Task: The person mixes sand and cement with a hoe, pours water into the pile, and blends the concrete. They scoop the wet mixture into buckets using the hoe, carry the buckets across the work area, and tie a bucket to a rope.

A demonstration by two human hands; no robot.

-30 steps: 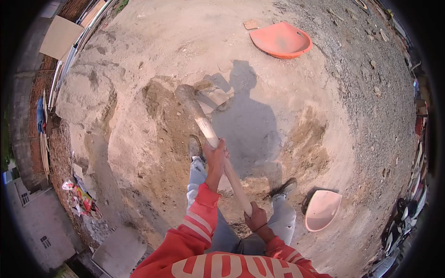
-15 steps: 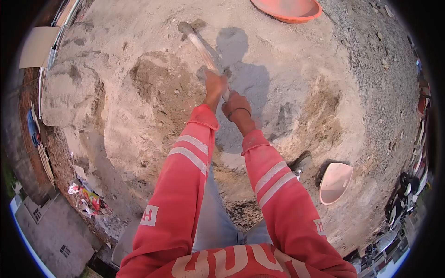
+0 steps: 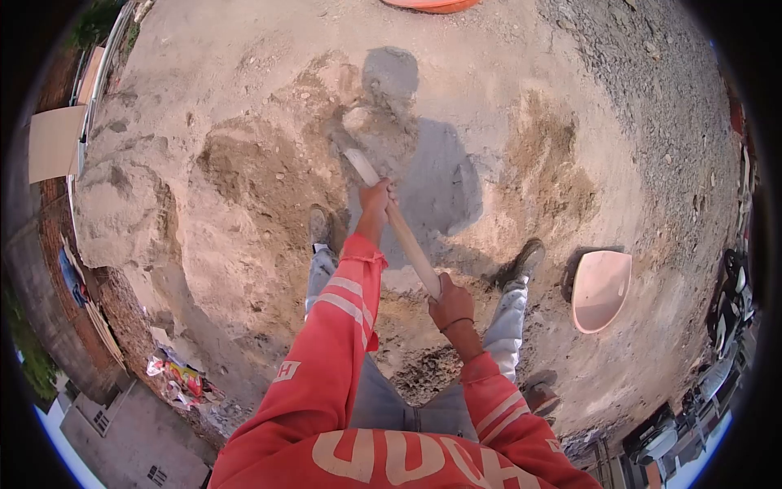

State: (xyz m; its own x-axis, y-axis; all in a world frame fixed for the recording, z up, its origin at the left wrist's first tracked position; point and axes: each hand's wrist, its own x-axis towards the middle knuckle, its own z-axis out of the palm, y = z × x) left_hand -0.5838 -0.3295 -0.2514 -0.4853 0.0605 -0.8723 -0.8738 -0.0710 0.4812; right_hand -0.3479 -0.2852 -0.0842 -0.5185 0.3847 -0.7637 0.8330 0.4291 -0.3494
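My left hand [image 3: 375, 200] is wrapped round the upper part of a pale wooden handle [image 3: 414, 248]. Around its lower end, closer to my body, my right hand [image 3: 451, 302] is closed. The handle slants up and left to the dug soil, where a tool head shows only as a dusty shape by a pale lump [image 3: 361, 121]; its outline is not clear. Loose brown soil [image 3: 261, 167] spreads left of the handle. My shadow [image 3: 440, 179] falls on the ground to its right.
My shoes [image 3: 319, 224] [image 3: 529, 259] stand apart on the dirt. A pale pink scoop-shaped pan [image 3: 601, 291] lies at the right. An orange pan [image 3: 432, 5] is cut off at the top edge. Litter [image 3: 183, 381] lies at lower left, with gravel [image 3: 676, 122] at upper right.
The tool went up and away, then came back with its head at the soil. My hands drew together near its middle, then parted again. The view shifted, and the orange pan is mostly out of frame.
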